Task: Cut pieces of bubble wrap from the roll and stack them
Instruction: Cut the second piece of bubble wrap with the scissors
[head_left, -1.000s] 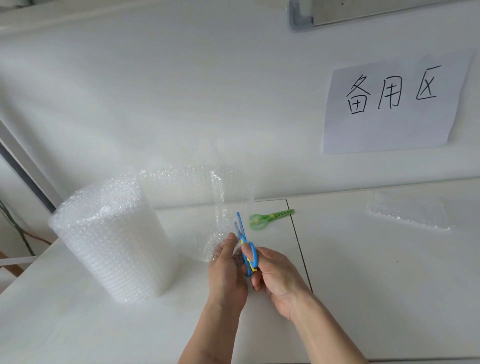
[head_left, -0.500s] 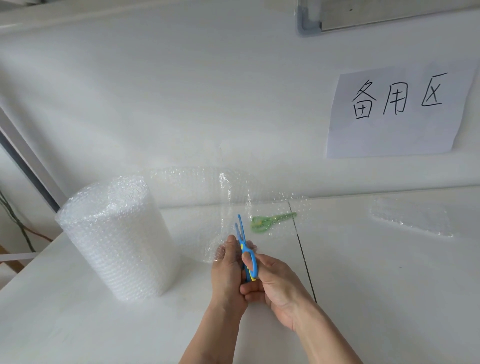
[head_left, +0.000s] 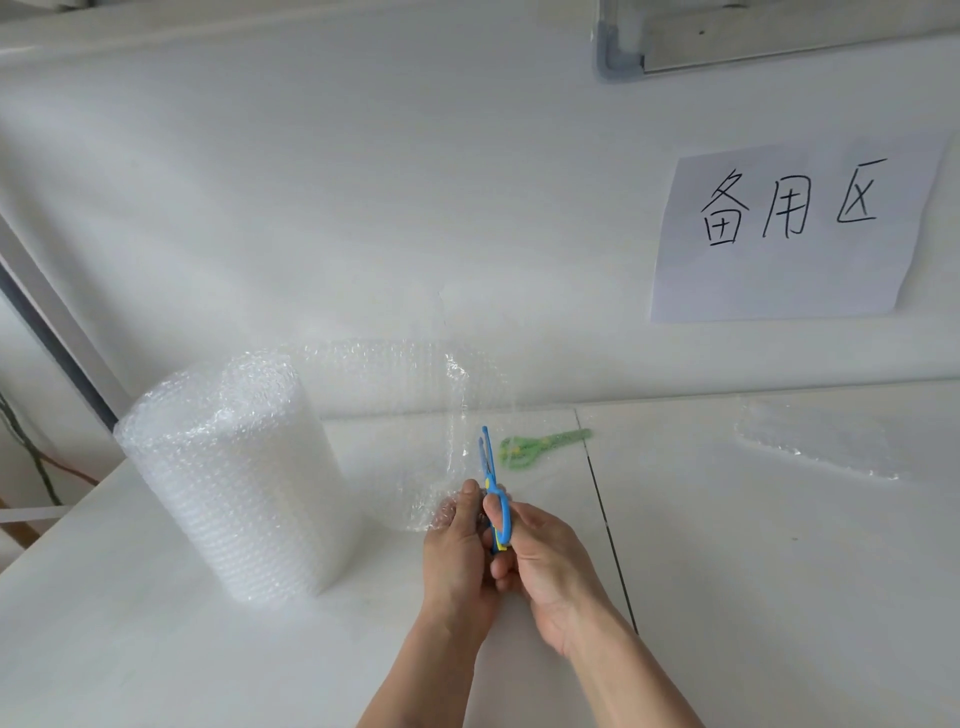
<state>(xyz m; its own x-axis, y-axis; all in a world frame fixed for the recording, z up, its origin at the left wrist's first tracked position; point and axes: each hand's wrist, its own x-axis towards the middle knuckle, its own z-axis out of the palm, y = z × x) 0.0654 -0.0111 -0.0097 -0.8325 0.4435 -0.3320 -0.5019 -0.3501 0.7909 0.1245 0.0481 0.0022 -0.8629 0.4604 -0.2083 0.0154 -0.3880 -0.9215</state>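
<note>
Bubble wrap roll (head_left: 228, 483) stands upright on the white table (head_left: 779, 571), long axis vertical, leaning slightly. A loose sheet (head_left: 415, 415) unwinds off its top right side and runs to the right, away from the roll, hanging as an upright curtain down to the tabletop.

Left hand (head_left: 460, 551) sits right of the roll, at the sheet's lower free corner, thumb up, pinching the wrap edge between thumb and fingers. Right hand (head_left: 545, 566) is pressed against the left hand, further from the roll, fingers curled through the handles of the blue scissors (head_left: 493, 488). Scissors' long axis is near vertical in the view: tips point up and away from the person, handles down in the palm. Blades slightly parted, set at the sheet's bottom edge (can't tell how far the cut has run, wrap is too clear).

Green scissors (head_left: 540, 447) lie flat on the table beyond the hands, further right of the roll, long axis roughly left-right, tips pointing right, away from the roll.

Cut bubble wrap pieces (head_left: 810, 441) lie flat well to the right of the roll, past the table seam (count not readable).

Paper sign (head_left: 789, 234) with handwritten characters is on the wall, high and right of the roll.
</note>
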